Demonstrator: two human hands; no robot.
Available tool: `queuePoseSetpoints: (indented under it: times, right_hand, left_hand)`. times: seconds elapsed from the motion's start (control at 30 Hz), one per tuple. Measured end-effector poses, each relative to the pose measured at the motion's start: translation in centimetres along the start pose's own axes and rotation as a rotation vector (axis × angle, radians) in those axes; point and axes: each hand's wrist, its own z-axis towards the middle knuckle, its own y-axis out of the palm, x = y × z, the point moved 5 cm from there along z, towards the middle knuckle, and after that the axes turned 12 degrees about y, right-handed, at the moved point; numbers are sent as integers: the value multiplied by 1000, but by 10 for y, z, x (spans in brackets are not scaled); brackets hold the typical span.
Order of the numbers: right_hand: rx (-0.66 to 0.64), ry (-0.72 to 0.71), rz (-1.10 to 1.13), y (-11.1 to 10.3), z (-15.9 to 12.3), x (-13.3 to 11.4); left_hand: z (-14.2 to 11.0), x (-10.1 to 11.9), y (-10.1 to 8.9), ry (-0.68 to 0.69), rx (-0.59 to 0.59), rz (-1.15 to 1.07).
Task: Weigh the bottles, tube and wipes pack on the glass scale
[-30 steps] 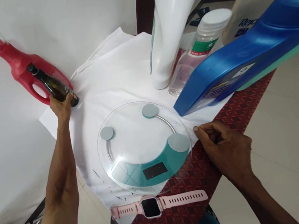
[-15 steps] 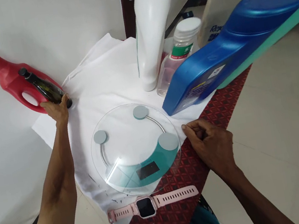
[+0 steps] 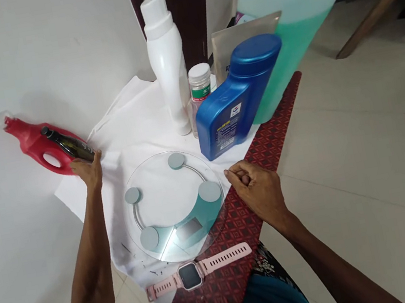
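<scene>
My left hand (image 3: 89, 172) is wrapped around the lower end of a small dark bottle (image 3: 68, 144), which leans with its neck up and to the left. Behind that bottle, against the wall, is a red jug (image 3: 29, 137) with a clear cap. My right hand (image 3: 258, 187) is curled closed at the table's right edge, and I see nothing in it. Between my hands lies a round glass weighing scale (image 3: 168, 204) with grey pads and a teal band. Nearest to me, a pink-strapped smartwatch (image 3: 190, 276) lies with its strap stretched out.
A white bottle (image 3: 167, 58), a clear jar (image 3: 200, 81), a blue bottle (image 3: 241, 93), a beige packet (image 3: 224, 43) and a large container of green liquid (image 3: 292, 26) stand at the back right. White cloth (image 3: 134, 119) partly covers the red patterned tabletop (image 3: 218, 287). A wall borders the left.
The camera view has shifted, so the bottles at the back show more fully and look smaller. My left hand keeps its hold on the dark bottle; my right hand stays closed.
</scene>
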Motion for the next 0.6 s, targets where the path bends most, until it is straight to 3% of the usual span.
queuePoseSetpoints:
  times: [0.1,0.2,0.33,0.5,0.6]
  right_hand:
    - [10,-2,13,0,-1,0]
    - [14,-6,22,1,-1,0]
    - [16,-28,23,0,-1,-1]
    - [18,-21,34,0,-1,1]
    - [32,-24,52,1,-1,1]
  left_hand:
    - [-20,34,7,-36,-70,-126]
    - [-41,86,27,116,-283,-308]
    - [-62,145,58,254,-470,-409]
    - [-80,192,106,292,-672,-442]
    - [-92,206,121,303,-726,-506]
